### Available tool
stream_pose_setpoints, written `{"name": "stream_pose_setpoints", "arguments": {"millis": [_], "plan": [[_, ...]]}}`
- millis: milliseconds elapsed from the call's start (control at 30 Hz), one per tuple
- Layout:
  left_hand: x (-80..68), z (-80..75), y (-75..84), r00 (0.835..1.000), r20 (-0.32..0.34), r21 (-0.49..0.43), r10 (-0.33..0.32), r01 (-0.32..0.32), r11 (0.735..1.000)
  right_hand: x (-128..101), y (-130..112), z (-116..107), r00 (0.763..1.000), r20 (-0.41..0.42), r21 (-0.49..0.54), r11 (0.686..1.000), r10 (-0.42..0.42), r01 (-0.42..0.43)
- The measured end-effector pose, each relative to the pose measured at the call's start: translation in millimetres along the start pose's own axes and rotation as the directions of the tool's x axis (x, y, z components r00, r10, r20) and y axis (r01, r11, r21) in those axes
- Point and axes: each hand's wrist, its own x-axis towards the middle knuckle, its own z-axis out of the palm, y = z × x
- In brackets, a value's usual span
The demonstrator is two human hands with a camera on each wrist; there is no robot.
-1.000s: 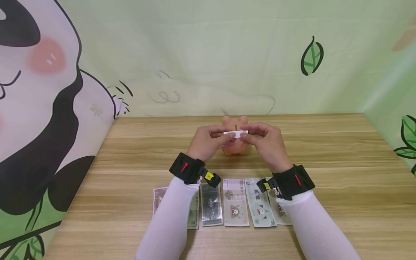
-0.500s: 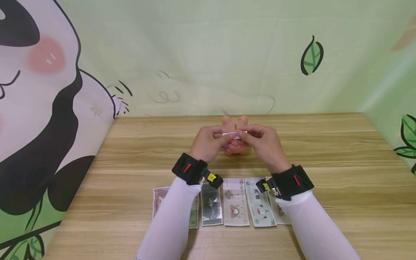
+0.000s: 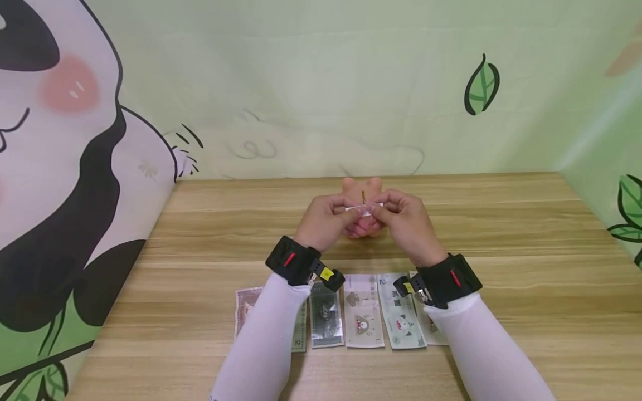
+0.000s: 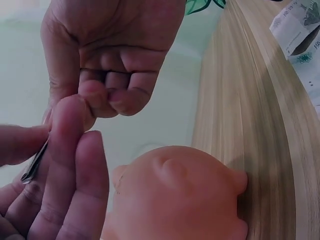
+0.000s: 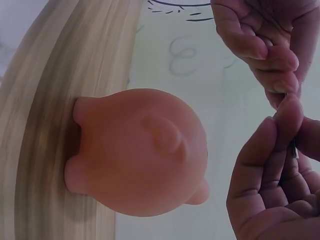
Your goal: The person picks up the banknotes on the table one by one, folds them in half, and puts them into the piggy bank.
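In the head view, my left hand (image 3: 321, 221) and right hand (image 3: 412, 227) meet over the near part of an orange-pink piggy bank (image 3: 355, 192). Between thumbs and fingertips they pinch a narrow, whitish folded paper note (image 4: 32, 171), one hand at each end. Most of the note is hidden by the fingers; the right wrist view shows only a thin edge. A narrow slot (image 3: 363, 196) on the pig's back lies just beyond the thumbs. Both wrist views show the piggy bank (image 5: 135, 150) standing on the table, apart from the hands.
A row of several play banknotes (image 3: 364, 320) lies on the wooden table (image 3: 210, 223) nearer to me, partly covered by both forearms. Behind the table hangs a pale green cloth (image 3: 321, 83) with a panda and leaves printed on it.
Both hands stay almost in place over the piggy bank. The thumbs have drawn closer together along the folded note, and less of its white face shows than a second ago.
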Motion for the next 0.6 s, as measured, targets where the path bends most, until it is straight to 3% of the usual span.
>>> {"name": "stream_pose_setpoints", "arguments": {"millis": [300, 600], "plan": [[-0.8, -2.3, 1.2, 1.000, 0.025, 0.027, 0.004, -0.005, 1.000, 1.3, 0.6, 1.0, 1.000, -0.021, -0.022, 1.000, -0.011, 0.011], [-2.1, -1.9, 3.1, 1.000, 0.004, 0.019, 0.023, -0.023, 1.000, 1.5, 0.5, -1.6, 1.000, -0.002, 0.007, 1.000, 0.011, -0.011]]}}
